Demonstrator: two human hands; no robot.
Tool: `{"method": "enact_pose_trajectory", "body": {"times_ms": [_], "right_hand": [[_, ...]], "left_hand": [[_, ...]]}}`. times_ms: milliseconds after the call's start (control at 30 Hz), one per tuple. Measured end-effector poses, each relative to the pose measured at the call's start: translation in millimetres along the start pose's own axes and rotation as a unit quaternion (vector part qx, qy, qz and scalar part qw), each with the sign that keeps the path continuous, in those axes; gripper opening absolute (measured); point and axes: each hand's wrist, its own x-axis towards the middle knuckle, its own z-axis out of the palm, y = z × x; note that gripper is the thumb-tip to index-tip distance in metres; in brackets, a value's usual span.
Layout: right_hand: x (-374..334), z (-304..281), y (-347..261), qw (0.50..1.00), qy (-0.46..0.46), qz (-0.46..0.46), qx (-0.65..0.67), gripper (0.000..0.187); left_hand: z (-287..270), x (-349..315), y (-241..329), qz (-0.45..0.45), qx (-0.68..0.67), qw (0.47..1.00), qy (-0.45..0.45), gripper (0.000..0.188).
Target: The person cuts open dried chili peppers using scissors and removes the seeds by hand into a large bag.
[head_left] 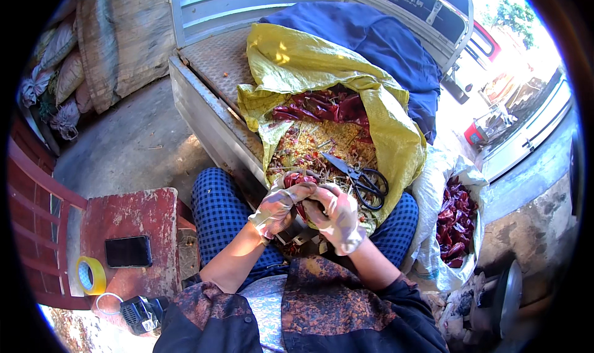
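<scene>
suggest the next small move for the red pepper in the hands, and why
I'd probably pull the red pepper open over the yellow sack: the left hand grips it, the right hand is close against it, and loose seeds lie in the sack, with the scissors unheld.

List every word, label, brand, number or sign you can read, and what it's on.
Dark panel at the cargo bed's far end: pale lettering, not copied out here.
Yellow tape roll: any core marks too small to read.
Phone: dark screen, no text visible.
</scene>
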Motion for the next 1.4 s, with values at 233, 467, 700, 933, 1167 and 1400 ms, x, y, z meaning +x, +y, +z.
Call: {"method": "enact_pose_trajectory", "body": {"times_ms": [233,467,700,933,1167,1400], "right_hand": [[35,-30,1,0.999,-0.031,0.009,0.042,0.016],[37,-26,14,0.979,-0.172,-0.020,0.103,0.026],[31,-37,9,0.972,-0.192,-0.010,0.132,0.032],[20,-30,20,0.989,-0.051,-0.107,0.087,0.018],[18,-25,21,0.960,-0.080,0.071,0.260,0.012],[18,-32,28,0.889,-0.134,0.223,0.376,0.012]], "left_hand": [[-11,0,-21,0.039,0.029,0.998,-0.042,0.029],[-11,-4,-5,0.016,0.077,0.992,-0.097,0.039],[1,-6,20,-0.079,0.053,0.983,-0.155,0.026],[-9,-5,0,-0.035,0.005,0.981,-0.191,0.028],[-18,-5,-14,-0.062,-0.005,0.992,-0.114,0.028],[-29,5,-5,0.038,0.277,0.934,-0.223,0.035]]}}
